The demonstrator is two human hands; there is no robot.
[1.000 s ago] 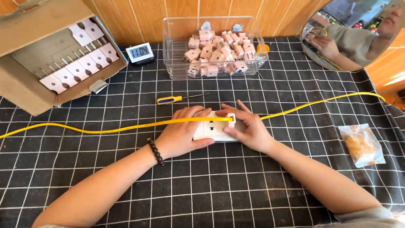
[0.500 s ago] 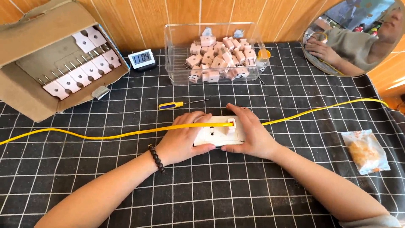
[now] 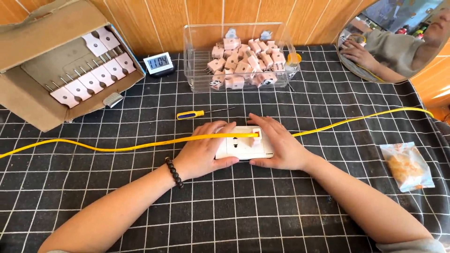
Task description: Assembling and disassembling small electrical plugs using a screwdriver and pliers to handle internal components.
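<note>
I see my left hand (image 3: 204, 152) and right hand (image 3: 279, 147) clasping a white socket block (image 3: 241, 147) under a yellow cable (image 3: 140, 144).

A smooth white plastic socket plate (image 3: 243, 146) is lying on a matt black checked cloth (image 3: 234, 215), crossed by a glossy yellow cable (image 3: 140, 144). Behind it, a clear glossy plastic box (image 3: 197, 51) is holding matt pink plastic plugs (image 3: 248, 65), and a rough brown cardboard box (image 3: 28, 107) is sitting before varnished wooden panelling (image 3: 164, 18).

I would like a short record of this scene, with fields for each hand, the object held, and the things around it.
left hand: grips left end of white socket block
right hand: grips its right end
plug: pink plug sits in block
cable: yellow cable crosses table
nearby: screwdriver, clear bin of pink plugs, cardboard box, small clock, snack packet
</note>
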